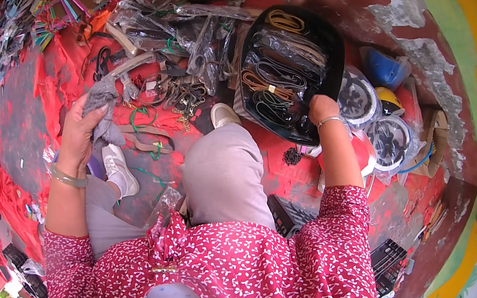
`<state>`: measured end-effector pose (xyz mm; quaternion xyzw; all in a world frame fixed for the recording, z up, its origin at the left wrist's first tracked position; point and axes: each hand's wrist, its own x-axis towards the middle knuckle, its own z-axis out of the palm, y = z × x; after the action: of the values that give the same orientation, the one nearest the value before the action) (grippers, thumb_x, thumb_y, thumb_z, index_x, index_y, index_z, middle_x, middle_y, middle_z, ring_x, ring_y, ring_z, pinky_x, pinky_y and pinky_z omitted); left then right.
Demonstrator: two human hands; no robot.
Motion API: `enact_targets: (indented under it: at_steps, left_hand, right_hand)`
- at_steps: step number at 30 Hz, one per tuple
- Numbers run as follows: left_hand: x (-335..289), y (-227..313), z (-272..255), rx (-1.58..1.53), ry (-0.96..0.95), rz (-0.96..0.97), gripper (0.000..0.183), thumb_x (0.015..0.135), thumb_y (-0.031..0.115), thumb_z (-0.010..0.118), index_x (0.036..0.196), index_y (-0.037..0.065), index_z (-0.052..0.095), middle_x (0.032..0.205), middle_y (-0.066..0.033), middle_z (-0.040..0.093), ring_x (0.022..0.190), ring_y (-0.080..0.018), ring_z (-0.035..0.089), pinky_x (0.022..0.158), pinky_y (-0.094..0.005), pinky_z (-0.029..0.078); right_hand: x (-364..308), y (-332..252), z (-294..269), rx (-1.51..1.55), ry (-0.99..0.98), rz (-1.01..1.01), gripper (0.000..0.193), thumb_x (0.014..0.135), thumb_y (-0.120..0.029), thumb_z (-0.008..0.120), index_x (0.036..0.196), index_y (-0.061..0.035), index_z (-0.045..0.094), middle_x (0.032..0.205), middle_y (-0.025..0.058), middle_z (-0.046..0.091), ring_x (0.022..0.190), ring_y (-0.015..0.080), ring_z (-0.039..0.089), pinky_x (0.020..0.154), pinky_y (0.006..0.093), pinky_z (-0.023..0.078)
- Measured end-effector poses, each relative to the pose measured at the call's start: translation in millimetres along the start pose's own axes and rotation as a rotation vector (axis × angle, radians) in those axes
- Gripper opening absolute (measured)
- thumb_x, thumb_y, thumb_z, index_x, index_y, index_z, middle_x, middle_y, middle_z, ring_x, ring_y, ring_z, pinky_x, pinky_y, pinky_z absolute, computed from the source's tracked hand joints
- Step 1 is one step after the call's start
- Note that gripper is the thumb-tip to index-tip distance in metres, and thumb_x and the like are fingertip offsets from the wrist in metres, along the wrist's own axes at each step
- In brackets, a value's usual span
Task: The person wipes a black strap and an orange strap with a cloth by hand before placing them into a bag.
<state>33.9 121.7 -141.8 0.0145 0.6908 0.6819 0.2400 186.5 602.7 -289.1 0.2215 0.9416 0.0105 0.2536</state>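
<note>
A crumpled grey cloth [109, 108] hangs from my left hand [80, 121], its fingers closed around it. My right hand [323, 108] is closed at the right side of a long black bin [339, 56]; its fingertips are hidden, and what they hold cannot be made out. Inside the bin lie coiled belts: a tan coil [285, 21] at the far end, plastic-wrapped belts [292, 48] in the middle, a brown coil [264, 84] nearer, and a dark coil [273, 108] close to my right hand.
Plastic-wrapped straps [204, 50] are heaped left of the bin on a red sheet [49, 81]. Right of it stand packaged round wheel-like items [357, 97] and a blue helmet-like shape [383, 68]. A black crate [290, 216] sits beside my knee. A peeling wall [427, 60] borders the right.
</note>
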Motion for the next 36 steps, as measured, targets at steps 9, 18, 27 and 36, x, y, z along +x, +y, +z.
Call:
enact_targets:
  at_steps: [9,18,27,36]
  left_hand:
    - [3,0,6,-0.028,-0.005,-0.013,0.034,0.081,0.001,0.056,0.114,-0.002,0.051,0.101,-0.0054,0.061,0.085,-0.0099,0.058,0.075,-0.0227,0.046]
    - [-1,2,2,-0.035,0.019,-0.027,0.034,0.081,0.001,0.055,0.114,-0.002,0.05,0.1,-0.0062,0.061,0.083,-0.0097,0.058,0.071,-0.023,0.048]
    - [-5,7,3,-0.033,0.01,-0.022,0.034,0.081,0.001,0.056,0.114,-0.002,0.05,0.1,-0.0053,0.06,0.084,-0.0095,0.058,0.074,-0.0231,0.048]
    - [-3,3,-1,-0.052,0.009,-0.046,0.035,0.08,0.0,0.056,0.114,-0.001,0.05,0.1,-0.0054,0.06,0.086,-0.0098,0.058,0.074,-0.0234,0.047]
  right_hand:
    - [62,-129,26,0.63,0.081,0.207,0.037,0.067,-0.036,0.07,0.084,-0.0024,0.067,0.083,0.0172,0.065,0.079,0.0277,0.064,0.073,0.0348,0.05]
    - [61,-152,25,0.422,0.076,0.138,0.025,0.076,-0.021,0.057,0.092,-0.0049,0.065,0.098,0.0172,0.063,0.092,0.0294,0.061,0.079,0.0368,0.05]
    - [64,-162,38,0.593,0.115,0.307,0.038,0.073,-0.033,0.063,0.097,-0.0047,0.061,0.101,0.018,0.061,0.095,0.0319,0.059,0.083,0.0394,0.047]
    - [65,-161,44,0.454,0.082,0.182,0.037,0.07,-0.03,0.061,0.097,-0.0044,0.063,0.099,0.0185,0.062,0.096,0.0326,0.058,0.085,0.0389,0.046]
